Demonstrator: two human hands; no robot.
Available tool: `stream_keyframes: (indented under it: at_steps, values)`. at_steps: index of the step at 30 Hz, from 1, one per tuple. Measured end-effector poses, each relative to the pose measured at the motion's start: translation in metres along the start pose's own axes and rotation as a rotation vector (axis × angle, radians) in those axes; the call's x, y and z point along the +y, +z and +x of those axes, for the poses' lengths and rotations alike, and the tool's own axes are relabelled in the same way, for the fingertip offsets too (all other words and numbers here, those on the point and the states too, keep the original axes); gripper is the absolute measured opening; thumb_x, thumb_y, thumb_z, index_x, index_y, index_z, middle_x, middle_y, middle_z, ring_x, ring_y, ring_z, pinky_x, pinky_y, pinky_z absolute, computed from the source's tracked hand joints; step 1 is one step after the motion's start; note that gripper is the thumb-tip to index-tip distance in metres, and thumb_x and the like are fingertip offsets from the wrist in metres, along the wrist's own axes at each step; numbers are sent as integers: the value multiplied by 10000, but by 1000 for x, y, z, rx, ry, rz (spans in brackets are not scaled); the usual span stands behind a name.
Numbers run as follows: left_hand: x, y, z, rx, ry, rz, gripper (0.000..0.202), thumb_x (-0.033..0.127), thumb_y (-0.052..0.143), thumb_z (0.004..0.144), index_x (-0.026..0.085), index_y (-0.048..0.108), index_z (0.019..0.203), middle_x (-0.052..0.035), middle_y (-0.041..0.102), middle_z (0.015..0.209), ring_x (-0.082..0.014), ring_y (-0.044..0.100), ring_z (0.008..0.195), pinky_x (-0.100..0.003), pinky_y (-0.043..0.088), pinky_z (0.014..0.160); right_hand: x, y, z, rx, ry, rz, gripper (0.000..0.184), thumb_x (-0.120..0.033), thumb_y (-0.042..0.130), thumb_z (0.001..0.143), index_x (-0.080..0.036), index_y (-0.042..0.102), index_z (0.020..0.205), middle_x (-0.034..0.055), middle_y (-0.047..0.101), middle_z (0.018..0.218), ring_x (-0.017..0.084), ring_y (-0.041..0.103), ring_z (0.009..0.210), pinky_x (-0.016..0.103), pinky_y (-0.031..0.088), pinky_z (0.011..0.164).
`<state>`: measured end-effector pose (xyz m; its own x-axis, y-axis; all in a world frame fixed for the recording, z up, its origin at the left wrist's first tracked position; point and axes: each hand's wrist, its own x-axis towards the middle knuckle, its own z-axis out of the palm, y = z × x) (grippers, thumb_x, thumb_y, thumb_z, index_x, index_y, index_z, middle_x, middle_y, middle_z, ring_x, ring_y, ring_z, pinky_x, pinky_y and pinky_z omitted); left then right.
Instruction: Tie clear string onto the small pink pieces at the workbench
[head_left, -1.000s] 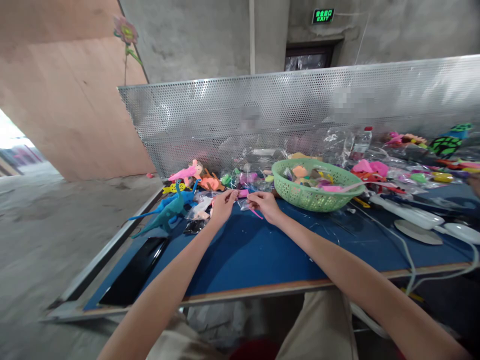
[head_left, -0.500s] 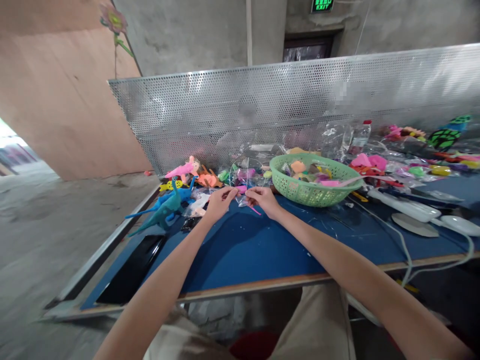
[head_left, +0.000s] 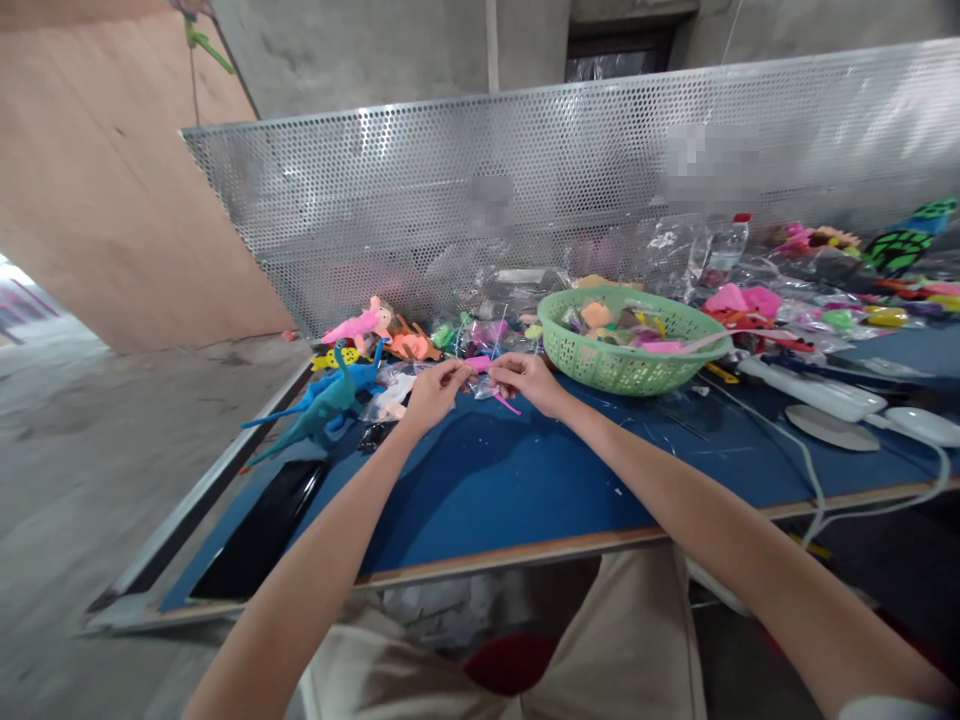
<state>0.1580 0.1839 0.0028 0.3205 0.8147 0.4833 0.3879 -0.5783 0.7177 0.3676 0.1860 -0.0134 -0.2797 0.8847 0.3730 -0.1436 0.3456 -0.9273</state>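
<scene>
My left hand (head_left: 436,392) is closed in a pinch on one end of a small bright pink piece (head_left: 478,365). The fingertips of my right hand (head_left: 529,383) pinch its other end, so the piece spans the short gap between my hands above the blue table (head_left: 480,490). A thin pink strip (head_left: 507,404) pokes out below my right fingers; whether it is part of the same piece I cannot tell. Clear plastic shows just under the fingers.
On the left lie blue and teal toy dinosaurs (head_left: 330,400) and a black flat object (head_left: 259,530). Right of my hands stands a green basket (head_left: 630,365) of soft coloured pieces. Further right are a white corded tool (head_left: 817,390) and a bottle (head_left: 726,255). A perforated metal panel (head_left: 420,200) closes the back.
The camera view has tilted down slightly. More of the pink piece shows between my fingertips, and my hands keep their pinch at nearly the same spot over the table.
</scene>
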Motion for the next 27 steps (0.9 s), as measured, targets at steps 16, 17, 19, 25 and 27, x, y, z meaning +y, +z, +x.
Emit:
stream_keyframes:
  at_steps: [16, 17, 19, 25, 27]
  values:
    - [-3, -2, -2, -65, 0, 3, 406, 538, 569, 916, 181, 759, 882, -52, 746, 800, -169, 647, 659, -260, 477, 628, 5, -4, 0, -68, 34, 21, 278, -479, 761, 790, -206, 730, 837, 6, 725, 713, 80, 543, 494, 214, 384, 456]
    - [-2, -2, -2, -68, -2, -9, 402, 535, 572, 914, 180, 756, 886, -54, 745, 808, -169, 649, 665, -260, 479, 630, 5, -4, 0, -58, 44, 24, 277, -472, 778, 772, -204, 729, 824, 5, 724, 705, 80, 541, 490, 215, 386, 455]
    - [-1, -1, -2, -96, -1, -53, 370, 513, 596, 902, 178, 749, 934, -57, 744, 839, -167, 652, 683, -264, 489, 643, 4, -4, 0, -41, 55, 35, 280, -466, 793, 753, -197, 729, 799, 8, 722, 690, 80, 538, 483, 215, 388, 450]
    - [2, 4, -4, -214, 2, -182, 362, 413, 782, 763, 181, 725, 1034, -82, 755, 989, -160, 653, 735, -283, 521, 693, 2, 0, 0, -42, 59, 109, 268, -437, 812, 740, -185, 723, 758, 16, 720, 697, 82, 562, 498, 213, 425, 457]
    - [1, 5, -3, -168, -16, -188, 321, 413, 774, 776, 175, 738, 988, -80, 759, 935, -172, 669, 758, -295, 532, 726, 2, 1, 0, -53, 71, 134, 267, -431, 817, 738, -184, 722, 771, 15, 722, 701, 83, 572, 503, 208, 433, 458]
